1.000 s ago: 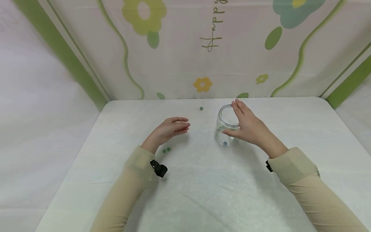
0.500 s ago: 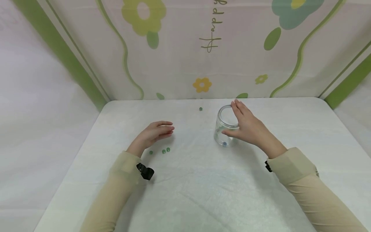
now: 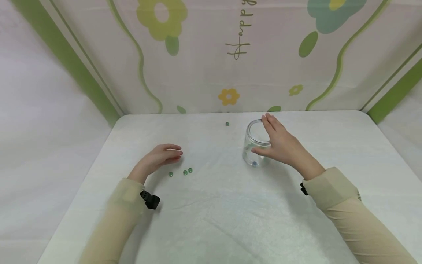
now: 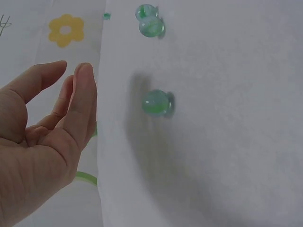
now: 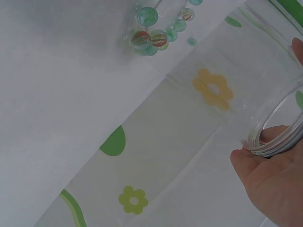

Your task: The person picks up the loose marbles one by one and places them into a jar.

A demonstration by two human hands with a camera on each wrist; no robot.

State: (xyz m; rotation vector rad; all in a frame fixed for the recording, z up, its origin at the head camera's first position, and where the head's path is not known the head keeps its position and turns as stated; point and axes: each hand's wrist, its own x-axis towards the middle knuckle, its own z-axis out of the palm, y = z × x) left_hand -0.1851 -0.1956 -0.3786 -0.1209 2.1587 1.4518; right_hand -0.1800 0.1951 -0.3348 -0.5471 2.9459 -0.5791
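Observation:
My right hand holds a clear glass jar at its rim, thumb on the near side and fingers toward the far side. Several marbles, green and red-streaked, lie at the jar's bottom in the right wrist view. The left hand hovers over the table, fingers loosely bent, with nothing in it. Just right of its wrist lie a lone green marble and two more close together, one of them a green marble in the left wrist view.
Another marble lies near the back edge of the white-covered table. Behind it rises a cloth backdrop with printed flowers. A small black camera is strapped to the left wrist.
My left hand has moved left and a little toward me, bringing a third green marble beside the pair into sight. The right hand and jar have stayed in place.

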